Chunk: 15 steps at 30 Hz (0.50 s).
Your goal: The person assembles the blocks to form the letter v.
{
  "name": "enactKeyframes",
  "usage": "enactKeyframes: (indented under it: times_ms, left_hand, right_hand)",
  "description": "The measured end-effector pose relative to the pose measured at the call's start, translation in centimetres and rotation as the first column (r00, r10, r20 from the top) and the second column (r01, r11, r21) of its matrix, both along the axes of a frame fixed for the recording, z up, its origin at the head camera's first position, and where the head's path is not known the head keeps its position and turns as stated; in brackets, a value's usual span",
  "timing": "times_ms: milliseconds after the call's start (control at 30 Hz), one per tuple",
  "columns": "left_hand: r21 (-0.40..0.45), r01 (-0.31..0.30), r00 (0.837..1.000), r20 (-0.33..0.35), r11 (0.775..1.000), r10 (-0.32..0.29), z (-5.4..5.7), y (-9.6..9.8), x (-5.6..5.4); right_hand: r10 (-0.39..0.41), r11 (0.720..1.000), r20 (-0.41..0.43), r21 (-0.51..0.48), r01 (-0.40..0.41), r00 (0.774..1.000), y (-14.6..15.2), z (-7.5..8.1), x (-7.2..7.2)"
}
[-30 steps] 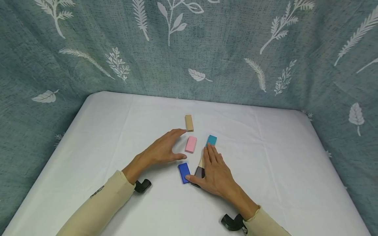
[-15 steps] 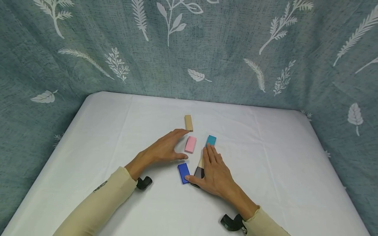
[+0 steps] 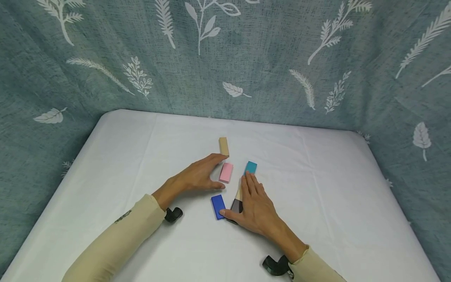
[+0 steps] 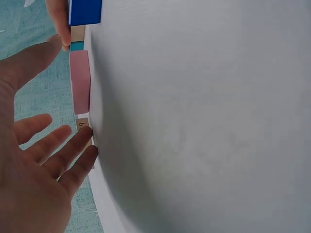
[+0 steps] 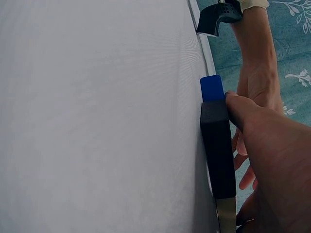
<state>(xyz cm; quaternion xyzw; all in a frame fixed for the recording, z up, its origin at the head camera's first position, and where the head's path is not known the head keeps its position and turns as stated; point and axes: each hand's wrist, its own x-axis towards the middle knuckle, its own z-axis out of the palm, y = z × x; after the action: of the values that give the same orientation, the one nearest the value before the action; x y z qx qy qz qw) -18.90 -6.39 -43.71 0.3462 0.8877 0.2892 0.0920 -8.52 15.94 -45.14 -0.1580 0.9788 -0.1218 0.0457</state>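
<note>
My left hand (image 3: 201, 174) is spread beside a pink block (image 3: 226, 172), thumb on its near side and fingertips by its far side. Those fingertips overlap the near end of a plain wooden block (image 3: 223, 145). My right hand (image 3: 257, 207) lies with straight fingers along a loose row of blocks. Its fingertips rest at the teal block (image 3: 251, 167), and its thumb tip is at the corner of a blue block (image 3: 218, 206). Under its palm, a black block (image 5: 217, 145) and a second wooden block (image 5: 227, 213) are partly hidden.
White cloth (image 3: 169, 141) covers the table under the blocks. A teal curtain with white leaf prints (image 3: 267, 86) hangs behind and at both sides. Black wrist-worn devices (image 3: 276, 266) stick out below the beige sleeves (image 3: 116, 235).
My left hand has shifted slightly to the right, its fingertips closer over the wooden block's end and its thumb nearer the pink block. The right hand stays in place on the blocks.
</note>
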Motion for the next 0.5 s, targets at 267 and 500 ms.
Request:
enactKeyframes:
  times_ms: [267,500]
  left_hand:
    - [-0.038,-0.01,1.0,0.014,0.999,0.01,0.09,0.06,-0.4]
    - [-0.06,-0.001,1.0,0.015,0.998,0.001,0.1,0.28,-0.68]
  right_hand:
    - [0.003,1.0,0.005,-0.01,-0.003,1.0,-0.02,0.02,-0.03]
    - [-0.001,1.0,0.002,-0.002,0.001,1.0,0.0,-0.03,-0.01]
